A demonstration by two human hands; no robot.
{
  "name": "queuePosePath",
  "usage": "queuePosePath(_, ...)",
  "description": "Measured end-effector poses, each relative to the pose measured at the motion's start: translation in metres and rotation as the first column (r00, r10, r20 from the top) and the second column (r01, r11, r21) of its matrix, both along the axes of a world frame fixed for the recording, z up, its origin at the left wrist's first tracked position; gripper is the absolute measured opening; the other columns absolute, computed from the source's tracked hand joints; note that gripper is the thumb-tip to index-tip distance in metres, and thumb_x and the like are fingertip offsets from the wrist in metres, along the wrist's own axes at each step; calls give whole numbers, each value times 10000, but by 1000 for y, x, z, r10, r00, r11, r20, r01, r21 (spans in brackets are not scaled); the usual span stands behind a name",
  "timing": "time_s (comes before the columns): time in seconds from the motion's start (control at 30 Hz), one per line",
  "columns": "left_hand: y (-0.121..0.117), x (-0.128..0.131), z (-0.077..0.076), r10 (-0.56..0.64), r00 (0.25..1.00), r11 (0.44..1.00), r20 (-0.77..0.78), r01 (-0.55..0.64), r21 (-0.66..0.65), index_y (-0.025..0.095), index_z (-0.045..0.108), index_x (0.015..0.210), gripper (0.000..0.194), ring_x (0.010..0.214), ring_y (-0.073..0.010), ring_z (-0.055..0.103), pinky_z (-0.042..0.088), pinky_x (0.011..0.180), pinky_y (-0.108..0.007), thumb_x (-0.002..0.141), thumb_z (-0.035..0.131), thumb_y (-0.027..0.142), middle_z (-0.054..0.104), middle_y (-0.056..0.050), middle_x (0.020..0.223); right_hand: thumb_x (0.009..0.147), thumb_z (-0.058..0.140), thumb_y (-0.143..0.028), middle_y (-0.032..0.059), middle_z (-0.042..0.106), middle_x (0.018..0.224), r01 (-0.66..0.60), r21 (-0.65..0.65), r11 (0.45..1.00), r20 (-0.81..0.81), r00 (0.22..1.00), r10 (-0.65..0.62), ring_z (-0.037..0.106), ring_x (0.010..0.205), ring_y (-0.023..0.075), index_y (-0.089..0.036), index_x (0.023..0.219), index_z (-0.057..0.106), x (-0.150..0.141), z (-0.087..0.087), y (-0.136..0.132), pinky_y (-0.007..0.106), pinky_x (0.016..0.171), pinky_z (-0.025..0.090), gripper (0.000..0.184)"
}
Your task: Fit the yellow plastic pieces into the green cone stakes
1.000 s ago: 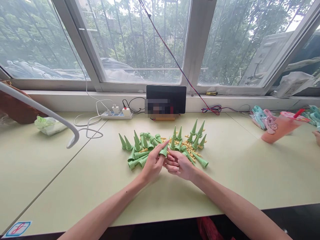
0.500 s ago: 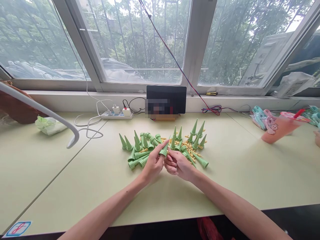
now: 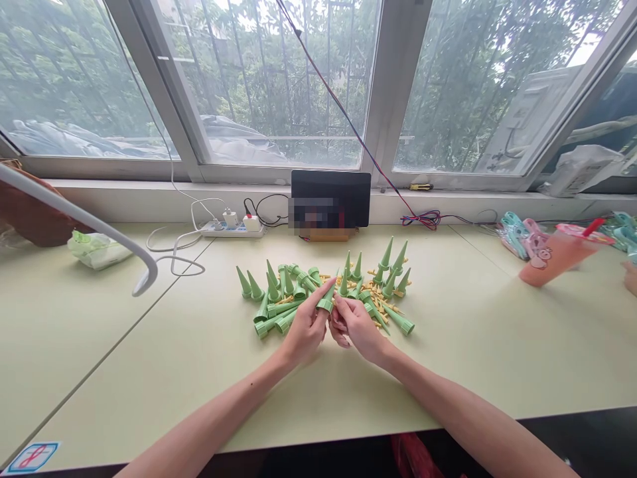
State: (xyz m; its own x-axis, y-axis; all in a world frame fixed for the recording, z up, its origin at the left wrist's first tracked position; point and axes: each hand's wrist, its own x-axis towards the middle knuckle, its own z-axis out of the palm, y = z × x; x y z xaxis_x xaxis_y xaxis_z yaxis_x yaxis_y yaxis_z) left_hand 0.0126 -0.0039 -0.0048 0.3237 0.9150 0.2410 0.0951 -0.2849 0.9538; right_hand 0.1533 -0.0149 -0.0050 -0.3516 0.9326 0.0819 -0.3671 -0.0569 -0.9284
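Observation:
My left hand (image 3: pixel 306 328) is closed around a green plant watering spike (image 3: pixel 326 300), its ribbed collar turned toward me. Close against that collar, my right hand (image 3: pixel 359 330) pinches a small yellow valve (image 3: pixel 334 301), mostly covered by the fingertips. Behind and beside both hands spreads a heap of similar green spikes. Some stand on their collars, like the upright spike (image 3: pixel 387 255) at the back right; others lie flat, like the lying spike (image 3: pixel 401 322) at the right. Loose yellow valves (image 3: pixel 374 297) are scattered among them.
A dark tablet (image 3: pixel 343 192) leans by the window sill, with a power strip (image 3: pixel 233 230) to its left. A white curved stand (image 3: pixel 145 282) reaches in from the left. The orange drink cup (image 3: pixel 560 259) and pastel clips (image 3: pixel 517 236) are at the right. Another person's hand (image 3: pixel 631 275) shows there.
My right hand has turned slightly, its fingers curling lower beside the spike's collar. My left hand keeps the spike in nearly the same place. The other person's hand at the right edge shows more.

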Motion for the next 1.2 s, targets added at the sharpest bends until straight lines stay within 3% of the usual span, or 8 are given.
queuePosePath(0.17,-1,-1,-2,9,1000,1000,-26,-9,-22,216,378,1510,619,409,-57,418,431,423,-160,897,418,134,436,76,549,940,476,-607,-103,272,483,74,72,995,125,989,-82,349,316,66,-215,649,382,-1,1,-2,223,337,237,497)
queuePosePath(0.33,-3,0,0,8,1000,999,-11,-9,-51,261,373,1510,627,436,-45,473,495,448,-184,893,423,159,582,31,737,964,426,-593,-78,348,506,171,184,968,236,948,-212,373,350,86,-225,681,385,-1,-5,-2,256,377,294,466)
queuePosePath(0.5,-4,1,0,7,1000,998,-10,-7,-56,283,359,1513,630,455,-34,506,533,460,-192,897,423,165,681,-20,981,1001,375,-513,-39,396,535,219,364,905,342,872,-349,424,487,130,-225,686,420,1,-9,-1,286,544,401,430)
queuePosePath(0.67,-3,2,-2,-1,1000,999,8,1,-35,299,356,1513,600,480,-23,526,543,458,-188,926,427,196,613,-81,1313,1005,383,-409,-2,469,649,224,547,807,377,794,-476,422,574,147,-220,703,436,5,-10,3,279,588,372,360)
queuePosePath(0.93,-4,4,0,27,1000,999,3,-27,19,260,395,1498,582,515,-34,540,569,547,-218,922,427,184,579,-101,1384,1008,377,-346,-9,438,657,187,679,710,389,728,-564,363,575,137,-221,679,337,9,-10,7,269,591,317,354)
queuePosePath(1.2,-4,2,3,56,997,998,-60,-56,12,240,408,1493,640,543,-50,582,558,596,-224,865,411,114,597,-97,1371,1021,356,-353,-30,426,621,221,619,754,376,759,-531,359,537,110,-206,693,381,6,-14,5,241,523,304,360)
